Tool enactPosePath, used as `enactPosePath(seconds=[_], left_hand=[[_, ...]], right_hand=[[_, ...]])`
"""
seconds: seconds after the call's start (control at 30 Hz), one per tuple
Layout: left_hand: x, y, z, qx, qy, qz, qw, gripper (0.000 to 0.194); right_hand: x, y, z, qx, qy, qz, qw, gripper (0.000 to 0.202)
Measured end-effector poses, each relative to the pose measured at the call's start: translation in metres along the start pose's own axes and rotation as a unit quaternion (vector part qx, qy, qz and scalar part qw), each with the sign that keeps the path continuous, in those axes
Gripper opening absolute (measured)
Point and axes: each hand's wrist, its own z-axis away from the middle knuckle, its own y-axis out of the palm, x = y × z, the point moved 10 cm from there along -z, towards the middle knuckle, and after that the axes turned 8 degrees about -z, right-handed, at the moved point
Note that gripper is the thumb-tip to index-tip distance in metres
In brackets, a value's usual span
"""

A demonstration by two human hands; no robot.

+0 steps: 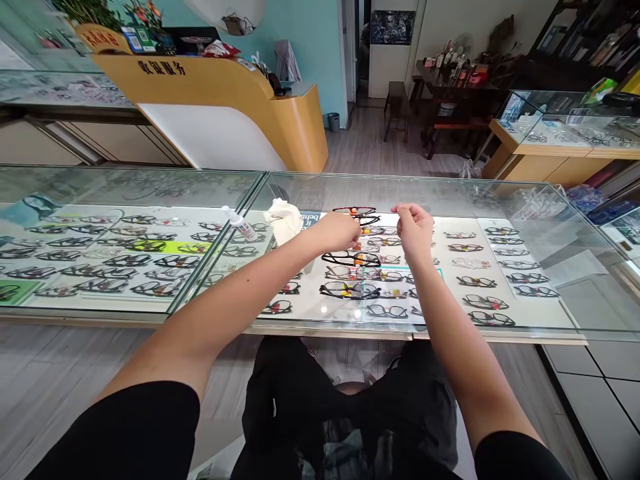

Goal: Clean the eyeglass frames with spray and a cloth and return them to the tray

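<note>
Over the glass counter, my left hand (pixel 337 233) is closed at a pair of dark-framed glasses (pixel 356 212) with a reddish tint. What its fingers grip is largely hidden behind the hand. My right hand (pixel 414 230) is raised to the right of it, fingers pinched together; anything between them is too small to make out. On the glass top below my left hand sit black glasses (pixel 351 259) and another dark pair (pixel 350 290). A crumpled cream cloth (pixel 284 221) lies left of my left hand, and a small white bottle (pixel 240 223) lies on its side farther left.
The glass display counter (pixel 575 327) spans the view, with many glasses inside. Beyond it stand a yellow and white cashier desk (pixel 300 127), a dark table with chairs, and another glass case (pixel 565 123) at the right.
</note>
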Motion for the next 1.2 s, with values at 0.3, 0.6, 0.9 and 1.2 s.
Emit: enactPosePath(seconds=[0.3, 0.6, 0.9, 1.2], left_hand=[[0.021, -0.01, -0.021, -0.03, -0.067, 0.019, 0.997, 0.035], [0.027, 0.006, -0.045, -0.021, -0.069, 0.044, 0.996, 0.024], [0.031, 0.007, -0.044, -0.04, -0.062, 0.077, 0.994, 0.025], [0.057, -0.02, -0.005, -0.162, -0.121, 0.296, 0.933, 0.028]], right_hand=[[0.001, 0.007, -0.001, 0.025, -0.003, -0.003, 1.0, 0.054], [-0.004, 0.011, -0.005, 0.06, -0.012, -0.008, 0.998, 0.061], [0.001, 0.012, -0.004, 0.057, -0.008, -0.026, 0.998, 0.064], [-0.002, 0.001, -0.005, 0.014, -0.005, -0.015, 1.0, 0.057]])
